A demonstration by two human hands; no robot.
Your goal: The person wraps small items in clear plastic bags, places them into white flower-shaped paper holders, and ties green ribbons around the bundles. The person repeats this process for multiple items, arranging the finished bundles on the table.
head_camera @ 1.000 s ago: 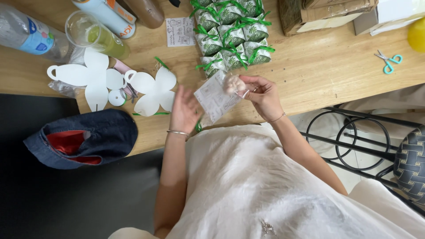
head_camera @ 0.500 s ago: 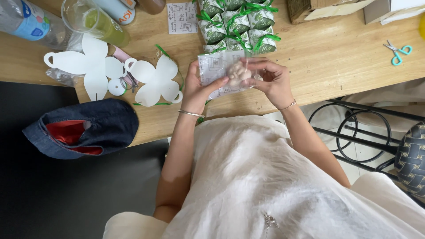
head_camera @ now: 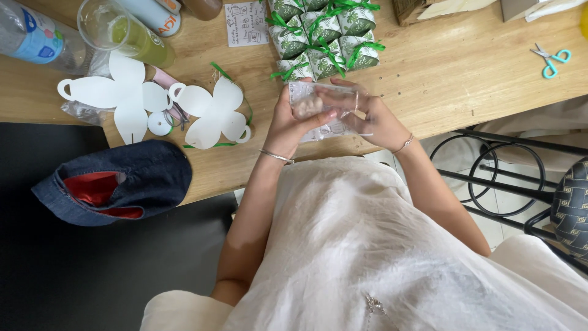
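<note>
Both hands meet just above the middle of the frame over the near edge of the wooden table [head_camera: 429, 79]. The left hand [head_camera: 293, 119] and the right hand [head_camera: 367, 116] together grasp a small clear plastic bag [head_camera: 324, 110], fingers pinched on it from either side; a pale lump shows through the film by the left thumb, though what it is I cannot tell. Each wrist carries a thin bracelet.

Just above the hands, at top centre, sits a tight cluster of small gift boxes [head_camera: 321, 34] in a green leaf print tied with green ribbon, very near the bag but not touching it.

To the left lie two white flat die-cut box blanks [head_camera: 211, 113] with rounded petals, a loose strand of green ribbon under the nearer one. Further up in the upper left stand a clear cup of yellow-green drink [head_camera: 122, 30] and a plastic water bottle [head_camera: 33, 37] lying on its side. A blue denim cap [head_camera: 116, 181] with a red lining rests at the table's lower left edge. Small teal-handled scissors [head_camera: 552, 56] lie well apart at the upper right.
</note>
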